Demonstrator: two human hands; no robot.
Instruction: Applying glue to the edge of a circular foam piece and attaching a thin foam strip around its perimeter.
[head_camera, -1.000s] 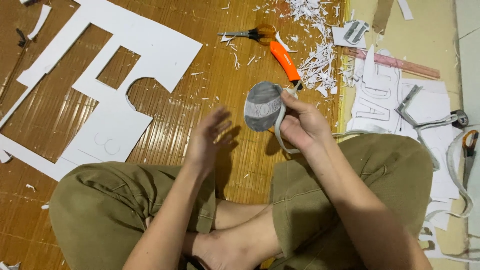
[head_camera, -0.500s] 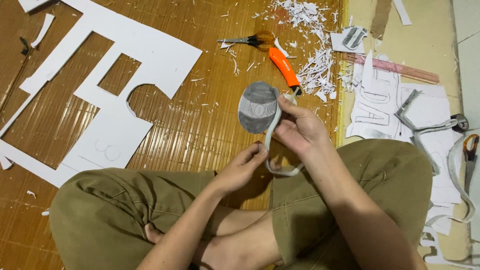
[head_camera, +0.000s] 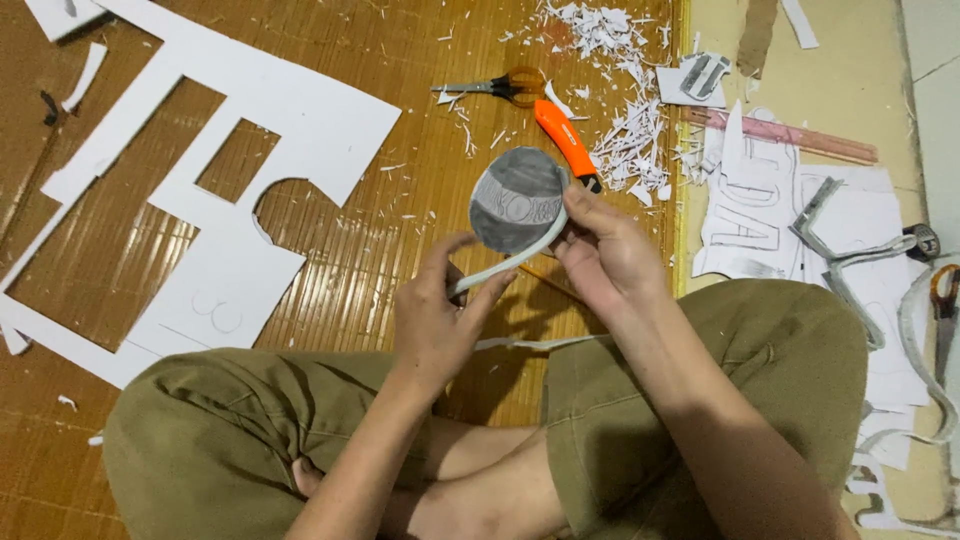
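I sit cross-legged on a bamboo mat. My right hand grips the edge of a grey oval cut-out held upright over my lap. A long white strip runs along the oval's lower rim and trails down. My left hand pinches the free end of that strip just below the oval. An orange utility knife lies on the mat right behind the oval, and scissors with orange handles lie beyond it.
A large white foam sheet with cut-out holes covers the mat at left. White paper scraps litter the area by the knife. Drawn letter sheets and grey strips lie at right, with another pair of scissors at the edge.
My left hand came up from my knee to the strip and now pinches it. The right hand kept hold of the grey oval, tilting it a little.
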